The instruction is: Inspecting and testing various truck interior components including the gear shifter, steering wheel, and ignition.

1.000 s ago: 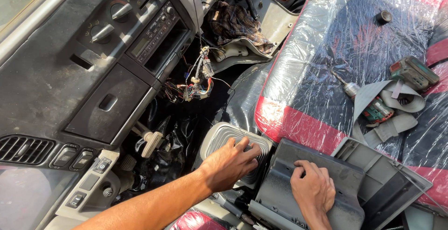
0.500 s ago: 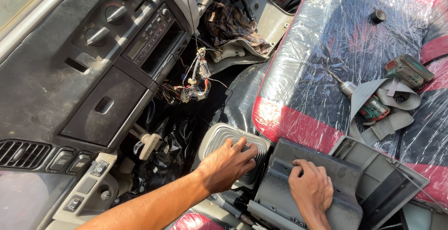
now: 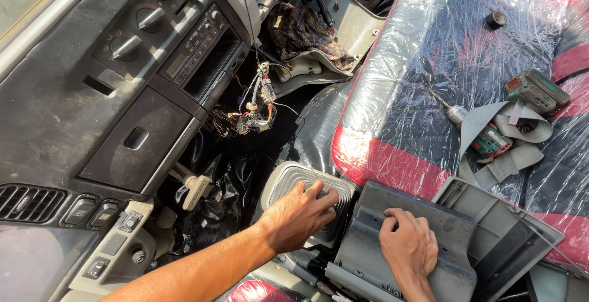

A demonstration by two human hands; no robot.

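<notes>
Left hand point(image 3: 300, 213) lies palm down on the ribbed grey shift boot point(image 3: 307, 201), fingers spread over its ridges, pressing rather than clasping, as I read it to steady it. Right hand point(image 3: 408, 247) rests flat on the dark grey console panel point(image 3: 399, 240), fingers slightly curled at the upper edge, not closed around anything. The panel sits tilted just beside the boot, between it and the plastic-wrapped seat point(image 3: 442, 50). 1 cordless drill point(image 3: 491, 139) lies on the seat, well apart. Loose wiring point(image 3: 257, 109) hangs below the dashboard point(image 3: 73, 106).
</notes>
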